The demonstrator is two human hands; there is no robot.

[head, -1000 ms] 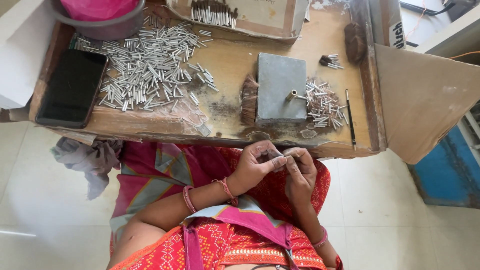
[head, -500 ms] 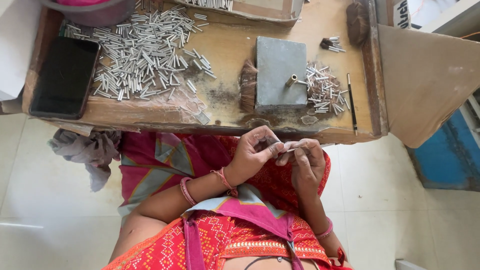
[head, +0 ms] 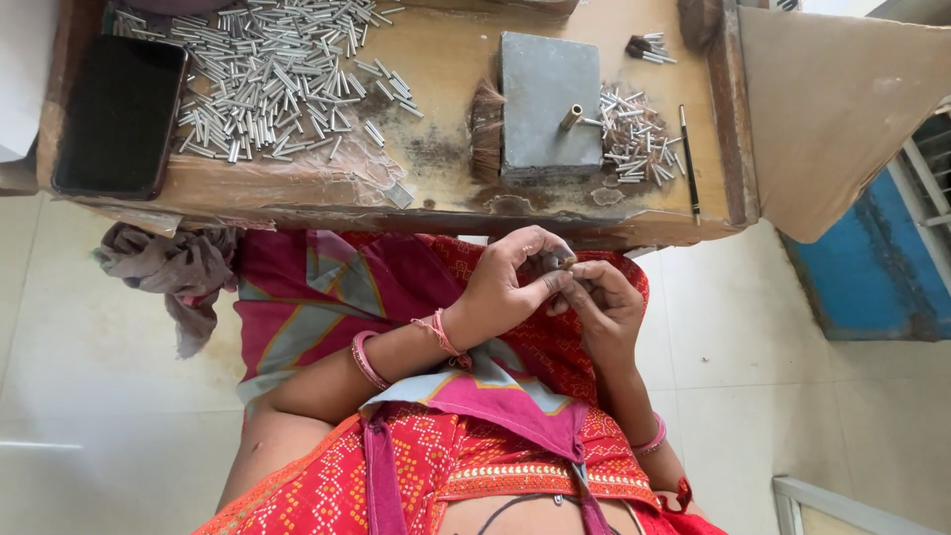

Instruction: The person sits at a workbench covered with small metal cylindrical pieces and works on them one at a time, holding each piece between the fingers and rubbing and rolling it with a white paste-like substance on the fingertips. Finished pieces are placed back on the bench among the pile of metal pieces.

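1. The left hand [head: 510, 287] and right hand [head: 604, 307] meet over the lap, just below the wooden table [head: 446, 188] edge.
2. Both hands' fingertips press together, pinching a small dark piece [head: 555, 264]; its kind cannot be told.
3. A pile of metal pins [head: 267, 79] lies on the table beside a dark phone [head: 119, 114].
4. A grey block [head: 545, 104] stands near the middle of the table.

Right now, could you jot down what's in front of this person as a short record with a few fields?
Left hand: pinching a small dark piece at the fingertips, over the lap
Right hand: touching the same piece
Workbench: low wooden top
Left of bench: black phone, big heap of metal pins
Middle: grey block with a brass peg
Right: smaller pin pile, thin black stick
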